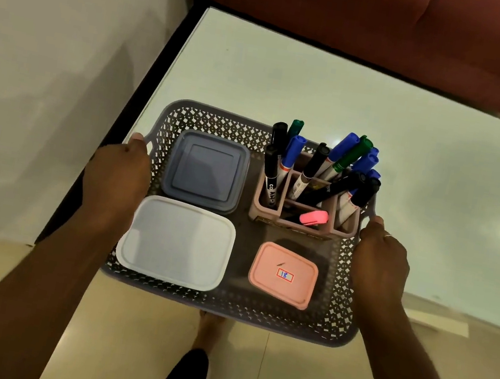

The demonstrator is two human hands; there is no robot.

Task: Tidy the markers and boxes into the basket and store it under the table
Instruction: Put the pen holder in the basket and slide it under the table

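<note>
Two hands carry the loaded grey perforated plastic basket over the white glossy counter edge: left hand clasps its left handle, right hand its right. Packing looks done; next, lower it level underneath.

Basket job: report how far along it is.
Done: the grey, white and pink lidded boxes and the pink holder of markers sit inside the grey perforated plastic basket. In hand: left hand and right hand grip its side handles at the glass table edge. Left: storing it under the table.
</note>
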